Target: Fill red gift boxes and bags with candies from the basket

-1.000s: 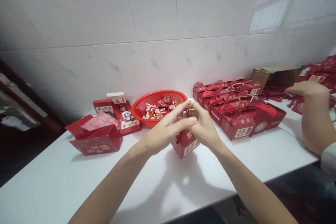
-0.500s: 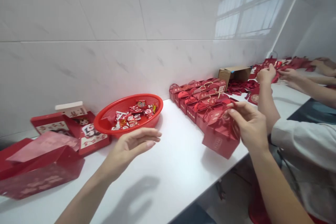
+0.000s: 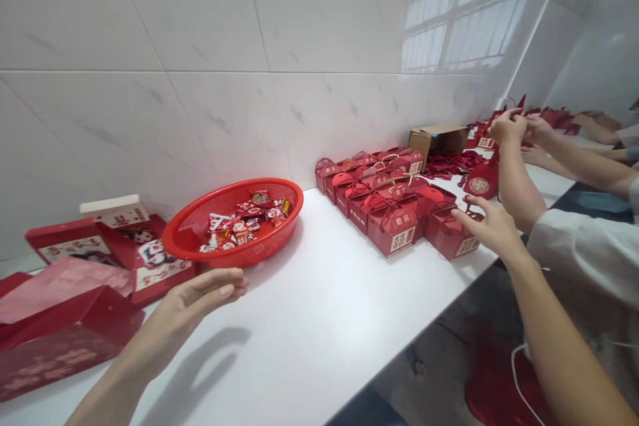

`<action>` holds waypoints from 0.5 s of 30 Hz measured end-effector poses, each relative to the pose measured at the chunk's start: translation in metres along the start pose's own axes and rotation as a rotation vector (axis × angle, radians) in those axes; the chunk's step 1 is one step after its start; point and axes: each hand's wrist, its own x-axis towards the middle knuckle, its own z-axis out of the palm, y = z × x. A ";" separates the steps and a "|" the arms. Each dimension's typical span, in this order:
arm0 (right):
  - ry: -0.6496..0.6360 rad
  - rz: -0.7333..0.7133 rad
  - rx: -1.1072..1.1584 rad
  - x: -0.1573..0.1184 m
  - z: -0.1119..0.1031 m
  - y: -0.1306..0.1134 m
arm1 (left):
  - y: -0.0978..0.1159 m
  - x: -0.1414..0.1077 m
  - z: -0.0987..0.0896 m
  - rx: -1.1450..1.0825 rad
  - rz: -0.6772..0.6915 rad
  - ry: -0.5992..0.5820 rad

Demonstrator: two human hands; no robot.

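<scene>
My right hand is at the near end of the rows of red gift boxes, beside a red gift box that stands on the table. Its thumb and fingers are apart around the box's top; whether a fingertip still touches it I cannot tell. My left hand hovers over the white table, in front of a red plastic basket. Its fingers are stretched out and hold nothing. Wrapped candies lie in the basket.
Larger red boxes lie at the left. A cardboard box with dark red ribbons is at the back right. A co-worker's hands and white sleeve are at the right. The table edge runs along the front.
My right hand has set the gift box down at the end of the rows and its fingers have parted. My left hand has shifted left in view, still open.
</scene>
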 end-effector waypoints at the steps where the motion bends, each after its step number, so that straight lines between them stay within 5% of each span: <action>1: -0.030 -0.044 -0.036 -0.001 0.001 0.002 | -0.001 0.000 -0.002 -0.001 -0.009 0.006; 8: -0.166 -0.227 -0.093 -0.003 0.007 0.012 | -0.005 0.006 -0.016 -0.015 0.008 0.050; 15: 0.002 -0.274 -0.205 0.001 0.017 0.015 | -0.007 0.001 -0.025 -0.080 0.068 0.060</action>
